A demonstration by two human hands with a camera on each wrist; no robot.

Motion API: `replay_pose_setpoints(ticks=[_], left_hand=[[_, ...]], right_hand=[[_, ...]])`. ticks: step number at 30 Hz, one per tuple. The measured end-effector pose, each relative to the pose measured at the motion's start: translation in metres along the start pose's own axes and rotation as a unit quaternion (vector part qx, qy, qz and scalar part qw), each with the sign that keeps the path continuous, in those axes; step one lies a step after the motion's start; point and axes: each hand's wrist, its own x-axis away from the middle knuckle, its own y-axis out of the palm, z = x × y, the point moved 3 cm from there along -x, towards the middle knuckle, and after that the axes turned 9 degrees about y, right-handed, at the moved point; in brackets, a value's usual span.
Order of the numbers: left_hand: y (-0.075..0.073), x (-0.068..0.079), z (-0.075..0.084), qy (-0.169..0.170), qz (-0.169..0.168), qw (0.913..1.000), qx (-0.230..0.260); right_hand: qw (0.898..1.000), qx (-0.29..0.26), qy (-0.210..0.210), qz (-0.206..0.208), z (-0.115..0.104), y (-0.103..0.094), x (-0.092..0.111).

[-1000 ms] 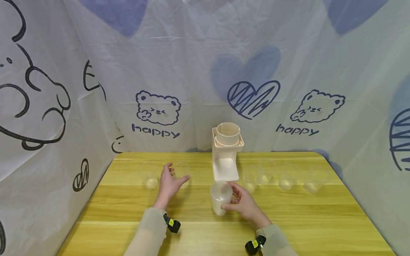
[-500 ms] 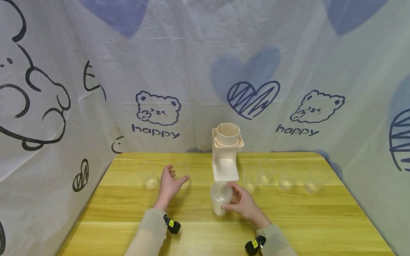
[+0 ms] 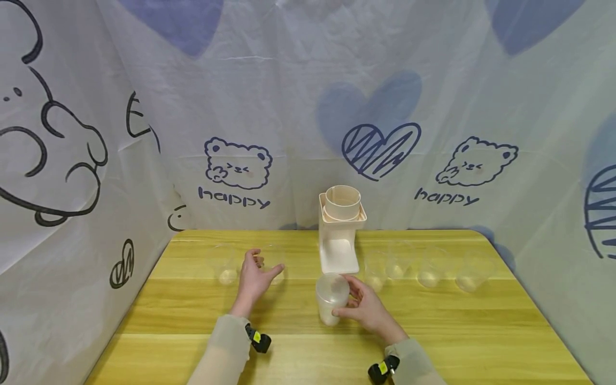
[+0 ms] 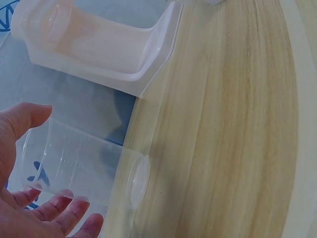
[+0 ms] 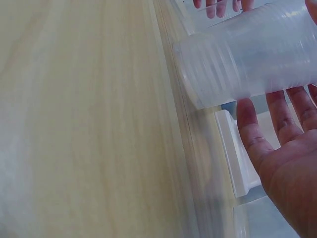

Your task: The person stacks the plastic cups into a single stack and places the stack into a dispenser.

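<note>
My right hand (image 3: 370, 307) is round a stack of nested clear plastic cups (image 3: 331, 299), thumb in front and fingers on the right side. In the right wrist view the stack (image 5: 247, 54) shows ring-like ridges where the cups nest. My left hand (image 3: 255, 275) is beside a single clear plastic cup (image 3: 275, 270). Its thumb and fingers are spread at either side of that cup (image 4: 84, 158) in the left wrist view, with a gap below the thumb; finger contact is hard to tell. Behind the stack stands a cream holder (image 3: 337, 251) with a round cylinder (image 3: 343, 203) on top.
Another clear cup (image 3: 226, 270) stands left of my left hand. Several clear cups (image 3: 430, 270) stand in a row right of the holder. The wooden table (image 3: 457, 331) ends at a printed curtain (image 3: 289, 107) behind and at both sides.
Between one second and half a second ago, the fingers of my left hand lowered slightly near the single cup. My right hand and the stack have stayed in place.
</note>
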Motion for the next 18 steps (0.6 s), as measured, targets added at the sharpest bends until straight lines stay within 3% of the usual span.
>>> replay_pose_setpoints(ticks=[10,18], left_hand=[[-0.002,0.003,0.000,-0.001,-0.003,0.9999,0.013],[-0.007,0.008,0.010,0.016,-0.003,0.9998,0.007]], right_hand=[[1.000,0.000,-0.005,-0.001,0.002,0.000,0.000],[1.000,-0.001,0.006,0.004,0.004,-0.002,-0.002]])
